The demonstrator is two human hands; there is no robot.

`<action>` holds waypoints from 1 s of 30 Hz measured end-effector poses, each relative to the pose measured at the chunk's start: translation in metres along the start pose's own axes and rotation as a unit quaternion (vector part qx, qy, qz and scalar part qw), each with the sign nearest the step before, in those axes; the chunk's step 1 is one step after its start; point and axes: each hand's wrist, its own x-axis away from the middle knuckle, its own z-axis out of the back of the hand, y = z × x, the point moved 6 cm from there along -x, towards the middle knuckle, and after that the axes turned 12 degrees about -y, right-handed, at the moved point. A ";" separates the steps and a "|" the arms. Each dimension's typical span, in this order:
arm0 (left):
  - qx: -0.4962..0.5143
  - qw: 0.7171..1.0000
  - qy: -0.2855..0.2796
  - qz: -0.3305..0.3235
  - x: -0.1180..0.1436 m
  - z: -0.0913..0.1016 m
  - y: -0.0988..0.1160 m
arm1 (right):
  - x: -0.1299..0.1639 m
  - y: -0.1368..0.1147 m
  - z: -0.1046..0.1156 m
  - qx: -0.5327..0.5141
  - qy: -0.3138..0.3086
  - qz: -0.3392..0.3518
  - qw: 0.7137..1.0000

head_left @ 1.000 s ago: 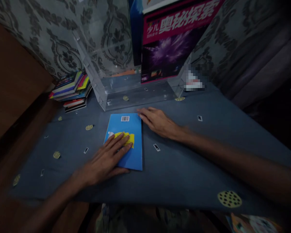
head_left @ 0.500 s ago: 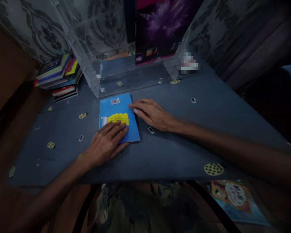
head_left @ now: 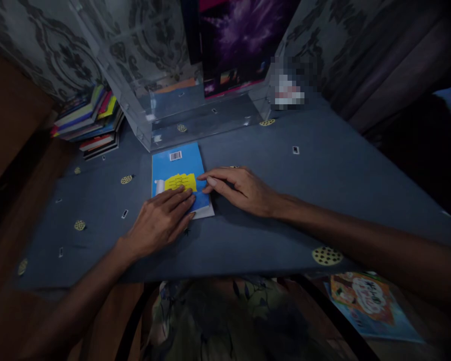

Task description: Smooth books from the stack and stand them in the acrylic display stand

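A thin blue book point(head_left: 180, 175) with a glossy cover, a yellow patch and a white barcode lies flat on the surface point(head_left: 285, 200), which wears a soft blue cloth with round dotted prints. The left hand point(head_left: 161, 220) rests spread and flat on the near part of the book. The right hand point(head_left: 240, 188) lies beside it, fingers loosely together, the tips touching the book's right edge. Beyond both hands stands a clear plastic box point(head_left: 165, 90).

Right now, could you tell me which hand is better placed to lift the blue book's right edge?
Probably the right hand: its fingertips touch the blue book at that edge, while the left hand lies flat on the cover.
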 end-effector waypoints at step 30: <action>-0.057 0.998 0.016 -0.021 0.033 -0.017 0.023 | 0.042 -0.039 -0.035 0.296 -0.075 0.236 0.922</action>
